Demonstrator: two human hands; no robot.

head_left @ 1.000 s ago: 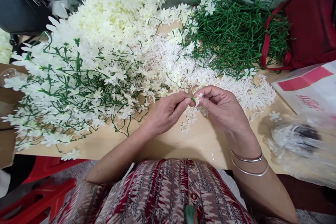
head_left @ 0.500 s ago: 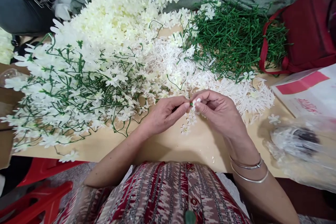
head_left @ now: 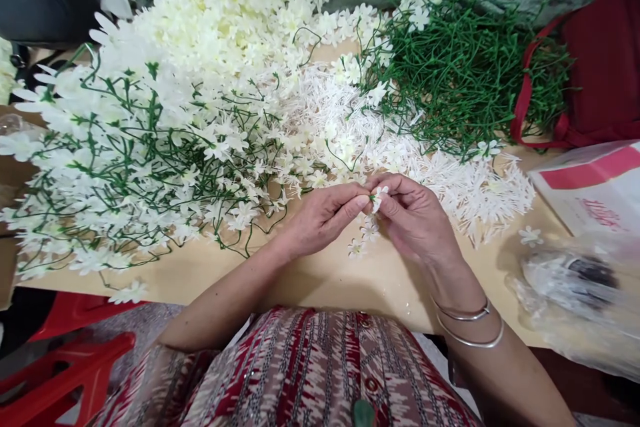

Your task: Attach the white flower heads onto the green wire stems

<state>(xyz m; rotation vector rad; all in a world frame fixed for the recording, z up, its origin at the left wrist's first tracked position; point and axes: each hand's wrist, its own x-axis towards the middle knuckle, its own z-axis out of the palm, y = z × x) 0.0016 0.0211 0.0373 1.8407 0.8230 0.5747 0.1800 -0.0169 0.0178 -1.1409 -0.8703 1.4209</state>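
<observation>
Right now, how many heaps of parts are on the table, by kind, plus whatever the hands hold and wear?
Cream flower-head heap: 1
Bare green stem heap: 1
White spiky-piece heap: 1
Flowered green spray heap: 1
Flower sprig pinched between left hand and right hand: 1
Silver bangles: 2
Total: 7

Only red print on the white packet (head_left: 575, 197) at the table's right edge, too blurred to read.

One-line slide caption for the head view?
The left hand and right hand pinch a small white flower beside heaps of white blossoms and green stems.
</observation>
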